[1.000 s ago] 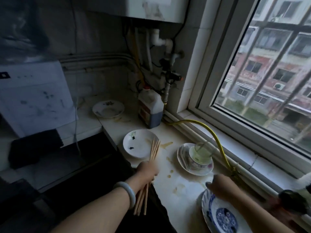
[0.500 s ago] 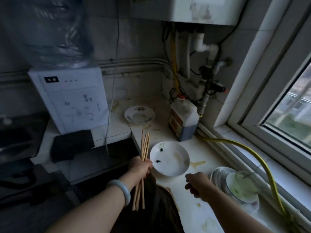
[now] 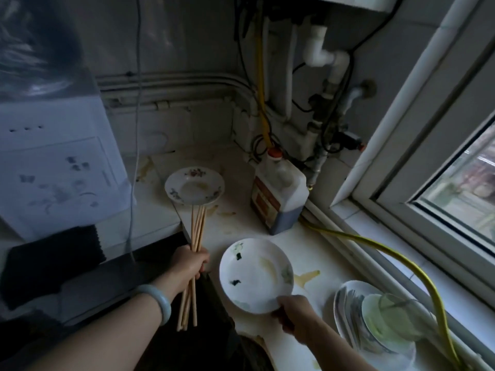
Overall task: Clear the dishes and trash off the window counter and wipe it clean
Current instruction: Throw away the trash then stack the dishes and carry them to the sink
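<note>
Near the desk [image 3: 321,255] edge, right grip [image 3: 294,317] pinches the white plate [image 3: 255,274] rim; left grip [image 3: 188,266] curls round chopsticks [image 3: 197,228]. Hazard: held by one edge, the greasy plate may tilt and slip.

Home kitchen: dirty plates [image 3: 194,186] on tiled counter [image 3: 337,266], wall water-heater pipes [image 3: 318,52], window [image 3: 455,167].

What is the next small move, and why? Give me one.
Probably lift the white plate off the counter. The right hand pinches its near rim, so it seems ready to go, while the left hand is full, gripping the chopsticks. The floral plate could follow.
</note>
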### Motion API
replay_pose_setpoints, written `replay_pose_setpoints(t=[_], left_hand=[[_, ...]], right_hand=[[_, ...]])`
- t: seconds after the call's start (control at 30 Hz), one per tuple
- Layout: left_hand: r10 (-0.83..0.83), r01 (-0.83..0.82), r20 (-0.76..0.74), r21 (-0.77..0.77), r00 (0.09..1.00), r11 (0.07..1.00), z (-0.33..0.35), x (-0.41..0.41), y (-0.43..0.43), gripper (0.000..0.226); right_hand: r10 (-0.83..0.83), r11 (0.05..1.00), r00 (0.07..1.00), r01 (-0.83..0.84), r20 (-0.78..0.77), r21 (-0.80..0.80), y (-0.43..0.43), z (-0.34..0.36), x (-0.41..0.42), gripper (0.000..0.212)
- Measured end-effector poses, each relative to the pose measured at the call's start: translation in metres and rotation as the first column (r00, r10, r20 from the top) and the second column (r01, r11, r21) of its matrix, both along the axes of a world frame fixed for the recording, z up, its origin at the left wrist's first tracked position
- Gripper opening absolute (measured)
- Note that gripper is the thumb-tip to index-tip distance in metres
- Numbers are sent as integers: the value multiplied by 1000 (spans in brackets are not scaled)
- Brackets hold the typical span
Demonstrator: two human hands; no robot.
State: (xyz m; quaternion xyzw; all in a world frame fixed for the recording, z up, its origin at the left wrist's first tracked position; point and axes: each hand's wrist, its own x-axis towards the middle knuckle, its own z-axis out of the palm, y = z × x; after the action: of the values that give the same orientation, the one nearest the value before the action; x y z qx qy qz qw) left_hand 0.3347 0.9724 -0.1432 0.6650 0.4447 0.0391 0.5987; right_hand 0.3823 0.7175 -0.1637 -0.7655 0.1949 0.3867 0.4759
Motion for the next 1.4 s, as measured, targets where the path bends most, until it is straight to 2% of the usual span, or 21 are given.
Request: replay_pose_setpoints(t=[0.13,0.3,0.47,0.63,0.87,1.23,1.4], left_hand=[[-7,7,1,11,1000,1000,0,33,49,3],[33,-34,8,42,999,999,2,66,111,5],[96,-94,-12,114,995,989,3,87,163,14],[84,-76,-64,118,994,990,-1,103,199,19],[46,-34,-108,111,993,993,-3,115,223,16],[50,-54,-65,-66,997,996,-16,127,242,21],[34,-37,-81,-39,996,999,-9,135,245,22]], right_hand=[[1,1000,999,-2,46,21,18,7,19,24],[24,999,999,-25,30,41,78,22,48,27],[27,990,1000,-29,11,138,140,40,82,22],[14,983,994,-33,106,182,197,57,110,14],[-14,992,993,0,115,124,262,55,138,10],[-25,994,998,19,61,110,300,46,149,14],[-15,998,999,12,46,60,303,38,154,25]])
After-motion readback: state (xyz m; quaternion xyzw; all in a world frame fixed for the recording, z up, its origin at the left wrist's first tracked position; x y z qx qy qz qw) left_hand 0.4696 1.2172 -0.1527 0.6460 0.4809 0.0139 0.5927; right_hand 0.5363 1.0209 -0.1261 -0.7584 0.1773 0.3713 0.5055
